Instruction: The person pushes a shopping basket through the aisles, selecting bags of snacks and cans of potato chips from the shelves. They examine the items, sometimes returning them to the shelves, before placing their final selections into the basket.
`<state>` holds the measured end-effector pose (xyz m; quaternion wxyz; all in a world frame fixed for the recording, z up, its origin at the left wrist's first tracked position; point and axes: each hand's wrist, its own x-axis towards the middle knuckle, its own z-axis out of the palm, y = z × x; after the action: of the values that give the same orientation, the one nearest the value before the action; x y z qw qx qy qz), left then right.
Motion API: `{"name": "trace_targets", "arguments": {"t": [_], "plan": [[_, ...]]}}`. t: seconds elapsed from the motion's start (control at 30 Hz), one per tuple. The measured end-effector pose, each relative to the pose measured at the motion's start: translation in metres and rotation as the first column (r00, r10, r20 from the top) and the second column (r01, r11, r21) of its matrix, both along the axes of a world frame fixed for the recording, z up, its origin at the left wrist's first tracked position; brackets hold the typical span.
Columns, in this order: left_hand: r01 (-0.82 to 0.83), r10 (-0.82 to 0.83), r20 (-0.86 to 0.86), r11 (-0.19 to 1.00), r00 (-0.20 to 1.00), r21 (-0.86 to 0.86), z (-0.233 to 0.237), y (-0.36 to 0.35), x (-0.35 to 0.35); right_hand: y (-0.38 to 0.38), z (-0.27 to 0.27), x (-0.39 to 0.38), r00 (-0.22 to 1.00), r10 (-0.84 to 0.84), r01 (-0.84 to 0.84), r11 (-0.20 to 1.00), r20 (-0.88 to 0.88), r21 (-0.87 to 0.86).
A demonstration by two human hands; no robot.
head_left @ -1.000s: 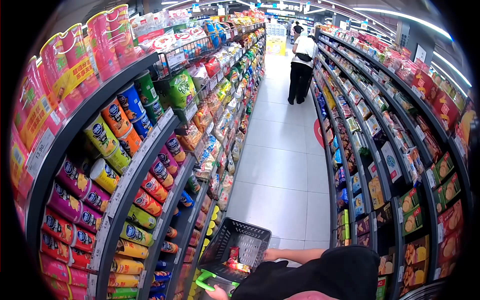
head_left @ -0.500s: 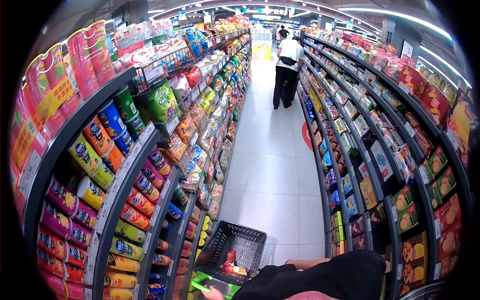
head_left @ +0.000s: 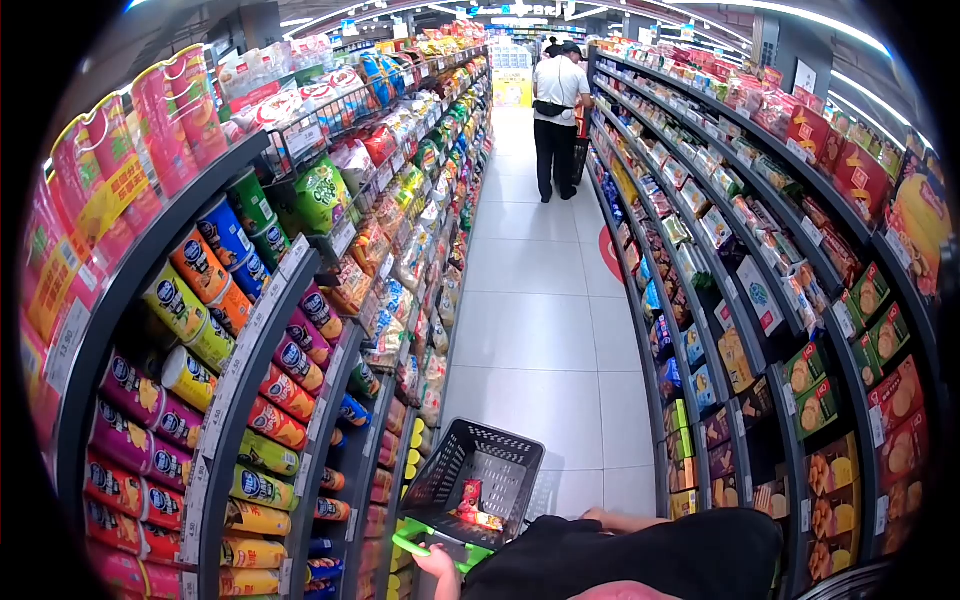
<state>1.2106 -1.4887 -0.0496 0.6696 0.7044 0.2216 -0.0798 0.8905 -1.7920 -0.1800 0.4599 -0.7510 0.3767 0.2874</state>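
A: Gripping what with the left hand [head_left: 438,563]?

B: Holding the green handle [head_left: 408,537] at the near end of the black basket [head_left: 512,462], with fingers bent around the bar.

A: And with the right hand [head_left: 597,515]?

B: Cannot tell whether spread or pressed together; too much hidden by the black shirt [head_left: 640,560]. Only partly visible, to the right of the basket, with a strip of floor [head_left: 525,320] showing between.

A: Anything inside the basket?

B: Yes, red packets [head_left: 470,493] at the bottom, lying close together, one with yellow and white on the wrapper. Too small to read.

A: Where in the aisle, then?

B: Down at the near end, just beside the left shelves [head_left: 232,400], below rows of canisters [head_left: 133,387] in purple, red, yellow and green. Well apart from the right shelves [head_left: 798,460], stacked with green boxes [head_left: 803,370] and other packaged goods.

A: Anyone else around?

B: Yes, farther up the aisle, a person [head_left: 560,85] in a white top and dark trousers, back to the camera, with a dark bag [head_left: 550,109] at the waist. Standing next to the right shelves, near a red marking [head_left: 609,255] on the floor.
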Motion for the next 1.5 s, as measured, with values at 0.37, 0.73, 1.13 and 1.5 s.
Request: {"name": "trace_targets", "arguments": {"t": [0.37, 0.73, 1.13, 1.5], "plan": [[0.003, -0.003, 0.034, 1.000, 0.999, -0.014, 0.014, -0.005, -0.003, 0.041, 0.037, 0.007, 0.937, -0.344, 0.338, 0.937, -0.061, -0.091], [0.073, -0.084, -0.034, 0.969, 0.996, -0.234, 0.022, 0.002, 0.003, 0.062, 0.105, 0.057, 0.814, -0.574, 0.580, 0.811, -0.095, 0.076], [0.156, -0.174, -0.032, 0.939, 0.984, -0.306, 0.030, 0.016, 0.015, 0.115, 0.140, 0.059, 0.786, -0.602, 0.618, 0.776, -0.145, 0.129], [0.243, -0.261, -0.051, 0.943, 0.964, -0.227, 0.032, 0.050, 0.024, 0.145, 0.107, 0.010, 0.820, -0.568, 0.567, 0.823, -0.065, -0.043]]}}
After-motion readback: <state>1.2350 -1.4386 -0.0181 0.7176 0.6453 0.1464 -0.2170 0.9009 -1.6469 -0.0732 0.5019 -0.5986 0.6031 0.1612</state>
